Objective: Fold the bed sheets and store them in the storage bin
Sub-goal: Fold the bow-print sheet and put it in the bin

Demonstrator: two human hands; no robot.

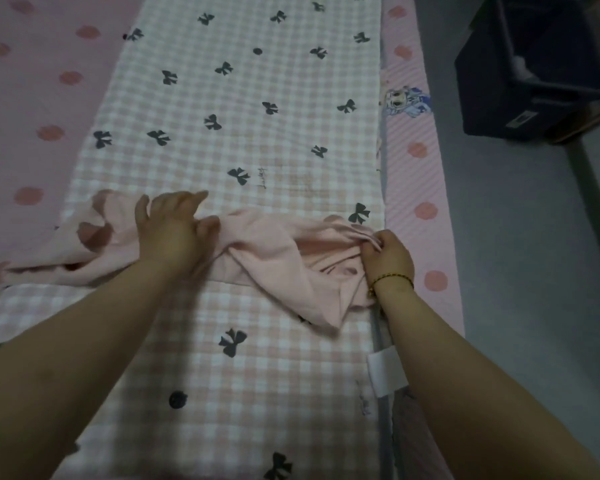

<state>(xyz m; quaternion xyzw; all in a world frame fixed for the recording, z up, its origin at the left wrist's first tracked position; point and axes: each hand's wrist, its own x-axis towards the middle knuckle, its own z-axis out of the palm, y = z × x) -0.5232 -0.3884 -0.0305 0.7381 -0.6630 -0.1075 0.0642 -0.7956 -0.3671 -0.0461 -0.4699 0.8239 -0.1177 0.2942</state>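
A crumpled plain pink sheet lies in a band across a pink-and-white checked sheet with dark bow prints, which is spread lengthwise down the bed. My left hand rests on the pink sheet's left half with the fingers spread and mostly straight. My right hand, with a gold bracelet at the wrist, pinches a bunched fold of the pink sheet at its right end near the bed's edge. A dark storage bin stands on the floor at the upper right, its lid open.
The bed beneath carries a pink cover with darker pink dots, showing on both sides of the checked sheet. A grey floor runs along the bed's right side. A white tag sits at the checked sheet's right edge.
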